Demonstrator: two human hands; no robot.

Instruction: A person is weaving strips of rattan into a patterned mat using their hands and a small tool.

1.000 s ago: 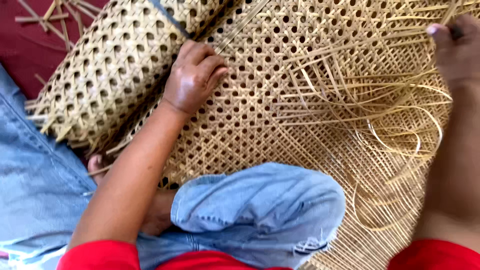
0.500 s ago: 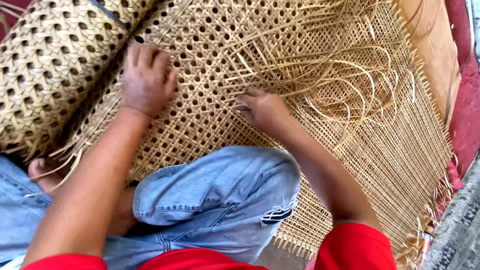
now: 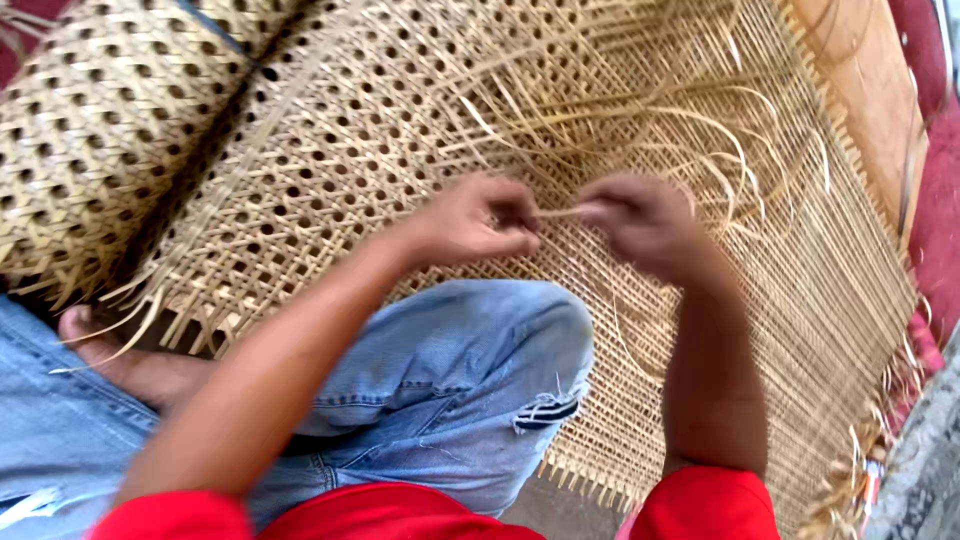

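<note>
A wide sheet of woven cane mat (image 3: 400,130) with an open hexagonal pattern lies under me. My left hand (image 3: 478,220) and my right hand (image 3: 640,222) meet over its middle, both pinching one thin cane strip (image 3: 560,211) stretched between the fingertips. Several loose cane strips (image 3: 640,110) curl over the mat just beyond my hands. The right part of the mat (image 3: 830,300) shows only straight, widely spaced strands.
A rolled-up part of the mat (image 3: 100,130) lies at the upper left. My bent knee in blue jeans (image 3: 450,370) rests on the mat's near edge, and a bare foot (image 3: 120,360) shows at the left. A wooden board (image 3: 860,90) and red cloth (image 3: 935,200) border the right side.
My left hand has left the mat near the roll and come to the middle. My right hand has risen off the weave, and both now pinch one strip.
</note>
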